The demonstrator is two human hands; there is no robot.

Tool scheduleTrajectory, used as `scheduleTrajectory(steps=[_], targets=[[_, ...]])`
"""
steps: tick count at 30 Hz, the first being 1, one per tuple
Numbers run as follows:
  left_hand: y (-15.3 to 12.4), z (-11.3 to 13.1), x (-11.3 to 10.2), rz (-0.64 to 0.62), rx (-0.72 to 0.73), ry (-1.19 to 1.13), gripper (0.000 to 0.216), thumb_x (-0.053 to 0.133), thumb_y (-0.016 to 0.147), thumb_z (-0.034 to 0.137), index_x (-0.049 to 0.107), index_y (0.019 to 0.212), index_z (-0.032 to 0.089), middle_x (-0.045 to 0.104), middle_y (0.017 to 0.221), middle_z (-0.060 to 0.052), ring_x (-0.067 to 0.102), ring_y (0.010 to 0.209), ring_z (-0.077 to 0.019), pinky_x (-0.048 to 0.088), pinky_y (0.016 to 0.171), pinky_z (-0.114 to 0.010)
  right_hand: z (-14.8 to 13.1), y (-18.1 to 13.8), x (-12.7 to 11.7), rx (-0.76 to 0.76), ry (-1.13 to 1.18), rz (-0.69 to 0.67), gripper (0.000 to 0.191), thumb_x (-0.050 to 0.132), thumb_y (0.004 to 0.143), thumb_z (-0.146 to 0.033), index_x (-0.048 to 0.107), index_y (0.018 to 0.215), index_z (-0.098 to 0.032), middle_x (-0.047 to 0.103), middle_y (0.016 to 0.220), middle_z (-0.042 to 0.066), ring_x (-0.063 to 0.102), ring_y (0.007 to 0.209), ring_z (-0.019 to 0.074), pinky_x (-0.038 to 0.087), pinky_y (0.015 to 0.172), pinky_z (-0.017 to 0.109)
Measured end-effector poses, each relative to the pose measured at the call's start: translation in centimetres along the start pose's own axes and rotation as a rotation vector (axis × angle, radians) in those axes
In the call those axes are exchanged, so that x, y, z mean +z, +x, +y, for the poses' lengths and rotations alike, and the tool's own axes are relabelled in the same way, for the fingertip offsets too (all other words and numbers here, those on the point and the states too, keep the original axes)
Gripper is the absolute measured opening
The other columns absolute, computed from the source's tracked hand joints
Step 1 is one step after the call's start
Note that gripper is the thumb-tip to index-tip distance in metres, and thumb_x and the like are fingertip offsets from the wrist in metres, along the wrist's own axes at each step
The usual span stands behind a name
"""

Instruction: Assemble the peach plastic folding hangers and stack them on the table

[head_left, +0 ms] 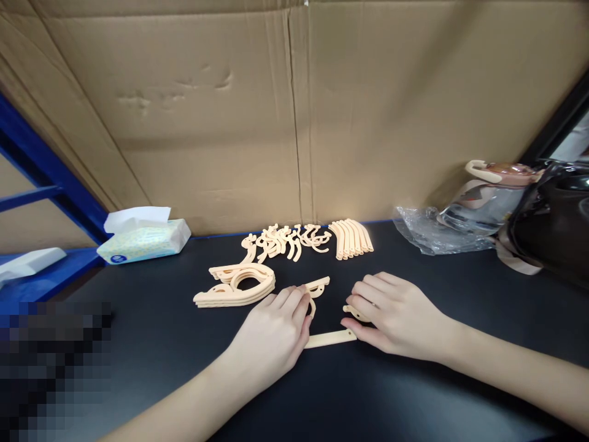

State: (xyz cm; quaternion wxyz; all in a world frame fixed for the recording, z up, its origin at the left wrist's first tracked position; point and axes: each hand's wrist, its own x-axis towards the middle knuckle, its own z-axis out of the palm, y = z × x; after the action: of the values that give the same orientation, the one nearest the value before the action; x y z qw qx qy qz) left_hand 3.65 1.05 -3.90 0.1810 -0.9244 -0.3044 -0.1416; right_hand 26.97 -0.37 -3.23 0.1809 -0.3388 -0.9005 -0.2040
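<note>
My left hand [280, 325] is closed over a beige folding hanger [332, 338] on the black table. One long arm of it sticks out to the right near me, and a shorter end shows beyond my fingertips; my palm covers its middle. To the right, my right hand [398, 313] curls around a small curved beige piece [357, 314], mostly hidden under the fingers. Its thumb is close to the tip of the hanger's near arm; whether they touch I cannot tell. Left of my left hand lies a stack of folded beige hangers [234, 298].
Behind lie a pile of small beige hooks [278, 240] and a row of curved hanger arms [352, 238]. A tissue pack [145, 240] is at the left. Clear plastic wrap [426, 233], a water bottle [483, 202] and a dark bag [552, 227] stand right. Cardboard [207, 123] walls the back.
</note>
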Motion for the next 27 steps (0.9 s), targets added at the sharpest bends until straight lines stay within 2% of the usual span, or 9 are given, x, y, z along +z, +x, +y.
scheduleTrajectory(steps=[3, 6, 9, 12, 17, 27], targets=[[0.1, 0.0, -0.2, 0.006, -0.004, -0.021, 0.031, 0.036, 0.094, 0.018, 0.057, 0.111, 0.005, 0.064, 0.104, -0.016, 0.061, 0.094, -0.0283, 0.052, 0.076, -0.041, -0.2, 0.0, -0.2, -0.017, -0.04, -0.001, 0.029, 0.046, 0.092, -0.03, 0.061, 0.073, -0.015, 0.054, 0.068, 0.004, 0.047, 0.065, 0.018, 0.03, 0.061, 0.032], [0.0, 0.2, -0.6, -0.003, 0.004, -0.169, 0.033, 0.042, 0.094, 0.028, 0.052, 0.119, 0.01, 0.059, 0.118, -0.015, 0.053, 0.112, -0.0292, 0.047, 0.091, -0.044, -0.2, 0.1, -0.2, -0.022, -0.058, 0.002, 0.025, 0.047, 0.092, -0.028, 0.06, 0.073, -0.016, 0.054, 0.068, 0.003, 0.046, 0.065, 0.0175, 0.029, 0.061, 0.031], [-0.1, 0.3, -1.0, -0.064, 0.039, -0.351, 0.037, 0.052, 0.088, 0.043, 0.051, 0.115, 0.017, 0.05, 0.132, -0.012, 0.036, 0.129, -0.0299, 0.026, 0.109, -0.053, -0.1, 0.1, 0.0, -0.01, -0.076, -0.01, 0.022, 0.05, 0.09, -0.026, 0.058, 0.071, -0.017, 0.053, 0.068, 0.001, 0.046, 0.065, 0.0173, 0.028, 0.061, 0.031], [-0.2, 0.2, -1.0, -0.177, 0.02, -0.475, 0.024, 0.055, 0.086, 0.04, 0.051, 0.099, 0.021, 0.046, 0.134, -0.009, 0.027, 0.135, -0.0281, 0.01, 0.112, -0.059, 0.0, 0.0, 0.2, 0.011, -0.088, -0.041, 0.022, 0.052, 0.089, -0.027, 0.058, 0.07, -0.018, 0.053, 0.067, 0.001, 0.046, 0.065, 0.0176, 0.027, 0.061, 0.031], [-0.2, -0.3, -0.8, -0.239, -0.001, -0.579, 0.002, 0.048, 0.091, 0.024, 0.049, 0.091, 0.022, 0.048, 0.129, -0.005, 0.028, 0.135, -0.0228, 0.013, 0.113, -0.055, 0.0, -0.2, 0.5, 0.037, -0.029, -0.096, 0.02, 0.053, 0.089, -0.027, 0.058, 0.071, -0.018, 0.054, 0.07, 0.0, 0.048, 0.067, 0.0168, 0.028, 0.063, 0.031], [0.2, -0.2, -0.8, -0.231, -0.063, -0.577, 0.011, 0.037, 0.097, 0.028, 0.042, 0.09, 0.022, 0.051, 0.125, -0.006, 0.034, 0.132, -0.0187, 0.021, 0.113, -0.051, 0.2, 0.1, 1.0, 0.059, -0.089, -0.078, 0.027, 0.038, 0.094, -0.014, 0.052, 0.071, -0.017, 0.053, 0.065, 0.001, 0.05, 0.06, 0.0166, 0.031, 0.061, 0.03]])
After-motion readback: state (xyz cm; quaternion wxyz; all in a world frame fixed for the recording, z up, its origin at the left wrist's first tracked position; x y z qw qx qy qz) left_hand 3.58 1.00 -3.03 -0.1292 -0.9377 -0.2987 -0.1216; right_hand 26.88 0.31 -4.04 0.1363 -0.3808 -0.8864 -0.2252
